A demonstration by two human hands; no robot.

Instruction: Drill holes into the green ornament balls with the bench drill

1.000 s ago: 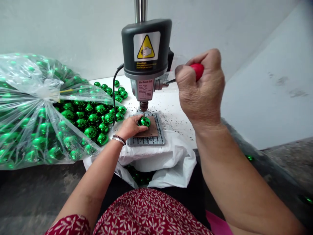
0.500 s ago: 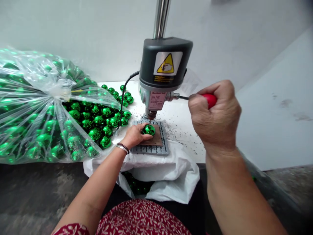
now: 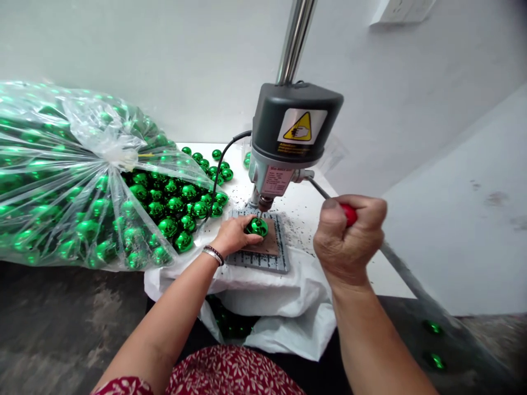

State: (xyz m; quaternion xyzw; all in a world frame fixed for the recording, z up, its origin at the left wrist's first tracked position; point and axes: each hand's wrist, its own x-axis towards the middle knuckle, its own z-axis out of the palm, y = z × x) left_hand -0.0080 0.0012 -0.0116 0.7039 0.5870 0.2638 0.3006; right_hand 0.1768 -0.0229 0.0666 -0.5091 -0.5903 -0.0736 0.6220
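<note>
A shiny green ball (image 3: 258,227) sits on a brown board (image 3: 269,244) over the grey slotted base (image 3: 257,263) of a small bench drill (image 3: 296,123). Thumb and fingers of my left hand (image 3: 236,236) grip the ball from its left side. The drill's chuck (image 3: 265,204) is right above the ball, with the thin bit at its top; whether the tip has entered it cannot be made out. My right hand (image 3: 349,238) is wrapped round the red knob (image 3: 349,214) of the drill's feed lever (image 3: 320,187).
A tied clear bag (image 3: 119,153) full of green balls fills the left. Several loose balls (image 3: 216,154) lie behind the black cable. Dark shavings dot the white table (image 3: 298,206). A white bag (image 3: 288,323) with green balls hangs at the front edge. Two balls show lower right.
My right hand has moved down with the red knob, tilting the lever downward. The chuck still stands over the ball in my left hand. The whole view has shifted a little.
</note>
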